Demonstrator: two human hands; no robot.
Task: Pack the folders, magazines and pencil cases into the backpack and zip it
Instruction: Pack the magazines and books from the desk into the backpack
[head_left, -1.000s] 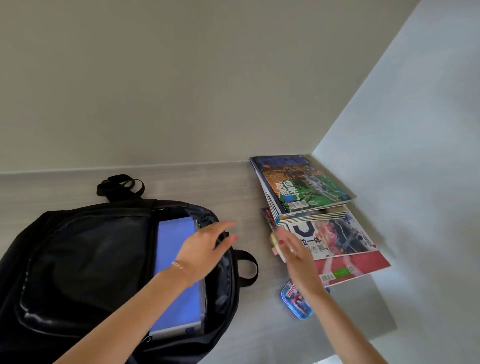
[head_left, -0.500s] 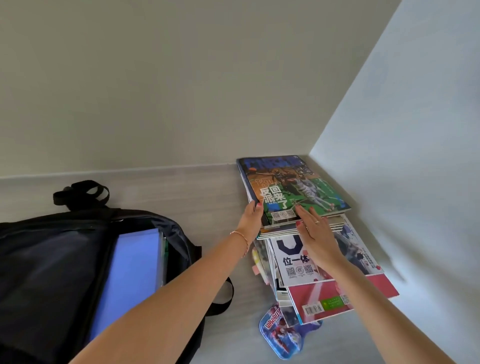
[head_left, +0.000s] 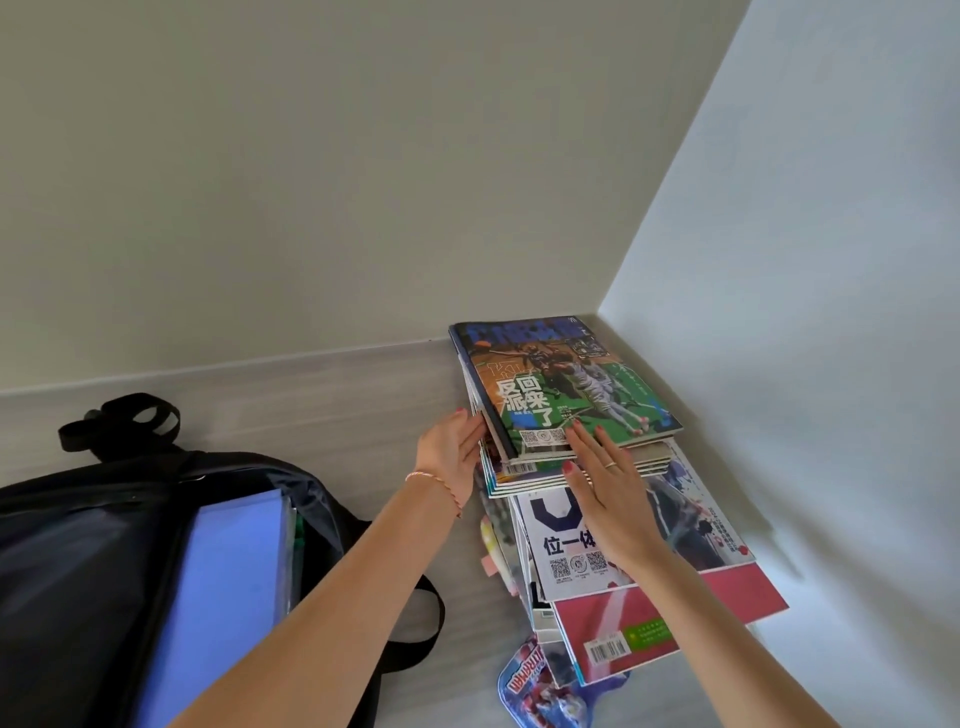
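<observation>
Having left the backpack (head_left: 78, 561), our hands now frame the magazines (head_left: 566, 400) at the table's far-right corner: left hand (head_left: 451, 454) and right hand (head_left: 608, 493) flat-fingered against the stack, gripping nothing yet.

Plain off-white wall (head_left: 260, 182) runs behind the hands' reach. Side wall (head_left: 831, 260), brighter and bluish-white, meets it in a corner just beyond and right. Pale grey wood-grain tabletop (head_left: 337, 405) underneath. Soft, even light.

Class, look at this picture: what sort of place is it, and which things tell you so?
Probably a desk or shelf in a corner of a home or study room: a wood-grain surface meeting plain walls, with stacked magazines and a backpack.
</observation>
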